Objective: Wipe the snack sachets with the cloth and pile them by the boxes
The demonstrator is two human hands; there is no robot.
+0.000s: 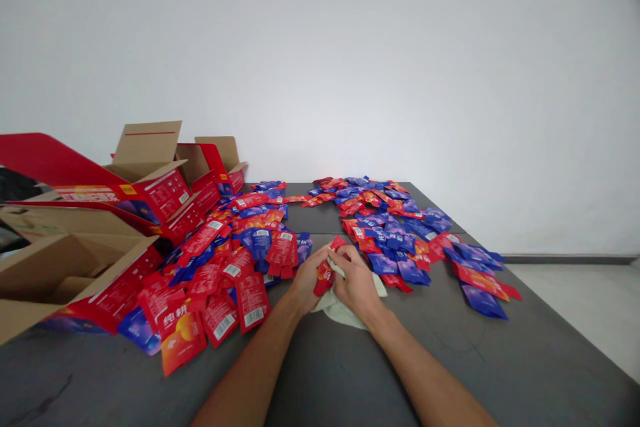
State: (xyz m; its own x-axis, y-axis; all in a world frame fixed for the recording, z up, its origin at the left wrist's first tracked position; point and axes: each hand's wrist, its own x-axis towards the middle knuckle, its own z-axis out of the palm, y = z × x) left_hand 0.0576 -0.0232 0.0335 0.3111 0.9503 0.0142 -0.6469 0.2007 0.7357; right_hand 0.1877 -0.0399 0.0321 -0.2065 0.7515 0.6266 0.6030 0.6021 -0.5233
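In the middle of the head view, my left hand [307,278] is closed around a red packet [324,275], of which only parts show between my hands. My right hand [356,282] presses against the same packet, its fingers closed on a pale cloth [340,310]. The cloth spreads beneath both hands and hangs down toward the tabletop. To the left of my hands lies a heap of red and blue packets [253,300], some with white barcode labels facing up. On the right are more red and blue packets [397,240].
Open red cardboard boxes [120,287] stand along the left side, their brown flaps sticking up and out. The dark table [330,380] runs back to a white wall [370,67]. Its right edge drops off beside a pale floor [580,293].
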